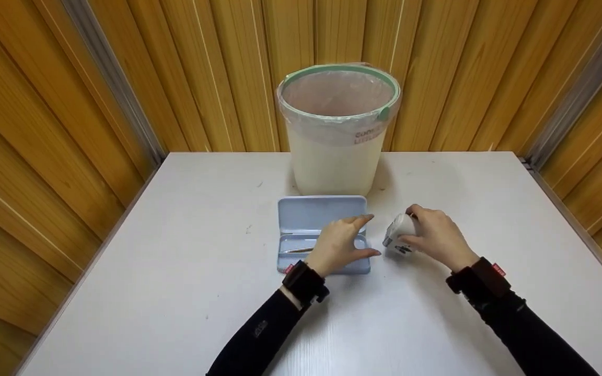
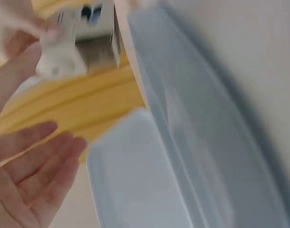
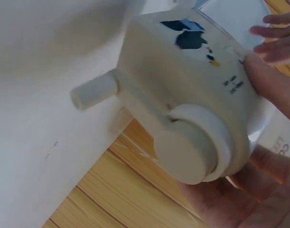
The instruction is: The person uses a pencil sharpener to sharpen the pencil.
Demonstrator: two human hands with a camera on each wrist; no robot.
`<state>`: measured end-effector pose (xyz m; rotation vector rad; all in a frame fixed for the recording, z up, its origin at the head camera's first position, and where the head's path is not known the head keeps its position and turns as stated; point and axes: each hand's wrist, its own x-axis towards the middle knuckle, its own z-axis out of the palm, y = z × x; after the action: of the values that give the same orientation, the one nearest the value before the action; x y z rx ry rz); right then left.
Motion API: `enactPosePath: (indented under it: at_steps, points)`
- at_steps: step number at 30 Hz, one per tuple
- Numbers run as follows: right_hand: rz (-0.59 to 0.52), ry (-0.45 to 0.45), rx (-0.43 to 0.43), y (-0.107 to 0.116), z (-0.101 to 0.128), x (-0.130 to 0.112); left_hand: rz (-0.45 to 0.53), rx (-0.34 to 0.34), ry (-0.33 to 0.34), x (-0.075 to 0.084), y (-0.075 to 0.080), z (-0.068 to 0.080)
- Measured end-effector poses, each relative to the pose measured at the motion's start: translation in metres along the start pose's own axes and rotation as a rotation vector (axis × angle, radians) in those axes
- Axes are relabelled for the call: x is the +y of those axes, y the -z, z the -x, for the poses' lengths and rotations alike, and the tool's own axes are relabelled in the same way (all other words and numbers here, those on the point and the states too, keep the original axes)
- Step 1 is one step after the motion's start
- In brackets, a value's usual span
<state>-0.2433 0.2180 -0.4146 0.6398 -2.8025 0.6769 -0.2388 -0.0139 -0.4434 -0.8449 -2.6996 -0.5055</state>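
Observation:
My right hand (image 1: pixel 439 237) grips a white hand-crank pencil sharpener (image 1: pixel 403 230), thumb on one side and fingers on the other. In the right wrist view the sharpener's crank handle (image 3: pixel 95 90) and a dark printed picture on its body show plainly. My left hand (image 1: pixel 338 243) is over the opened light blue pencil case (image 1: pixel 322 211), thumb and fingers spread apart with nothing between them. Inside the case's lower half lies a thin pencil-like stick (image 1: pixel 298 250), partly hidden by the left hand. The left wrist view shows the sharpener (image 2: pixel 95 42) beyond the left fingertips.
A tall cream bin (image 1: pixel 335 162) with a green rim and a clear plastic liner stands behind the case. The white table (image 1: pixel 175 261) meets wood-panelled walls (image 1: pixel 217 78) at the back and sides.

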Motion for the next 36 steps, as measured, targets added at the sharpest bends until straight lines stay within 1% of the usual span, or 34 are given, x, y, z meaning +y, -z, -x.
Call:
enactPosePath:
  at_steps: [3,6,9,13,16,21,26,28,30,32,34,36]
  points:
    - [0.001,-0.040,0.044,0.002,0.000,-0.008,0.029,0.037,0.009,0.012,-0.006,-0.001]
    - [-0.013,-0.070,0.083,0.002,-0.001,-0.016,0.048,0.048,0.038,0.021,-0.011,-0.003]
    - [-0.026,-0.087,0.116,0.002,-0.001,-0.021,0.039,0.052,0.067,0.025,-0.016,-0.003]
    - [-0.021,-0.098,0.139,0.003,-0.004,-0.025,0.062,0.067,0.086,0.027,-0.021,-0.003]
    - [-0.019,-0.103,0.144,0.002,-0.005,-0.027,0.097,0.089,0.079,0.027,-0.023,-0.002]
    - [-0.032,-0.106,0.126,0.001,-0.005,-0.030,0.156,0.125,0.039,0.025,-0.026,-0.002]
    - [-0.058,-0.101,0.092,0.006,-0.005,-0.031,0.263,0.125,0.010,0.019,-0.025,-0.001]
    - [-0.065,-0.078,0.080,0.010,-0.005,-0.030,0.312,0.115,0.006,0.015,-0.024,-0.001]
    - [-0.048,-0.036,0.078,0.013,-0.005,-0.028,0.364,0.102,0.003,0.011,-0.022,-0.002]
    - [-0.023,0.030,0.070,0.016,-0.004,-0.025,0.425,0.087,-0.001,0.007,-0.021,-0.004]
    - [0.007,0.114,0.053,0.017,-0.003,-0.022,0.478,0.066,-0.008,0.004,-0.019,-0.005]
    - [0.026,0.209,0.011,0.018,-0.002,-0.018,0.537,0.044,-0.011,0.001,-0.017,-0.006]
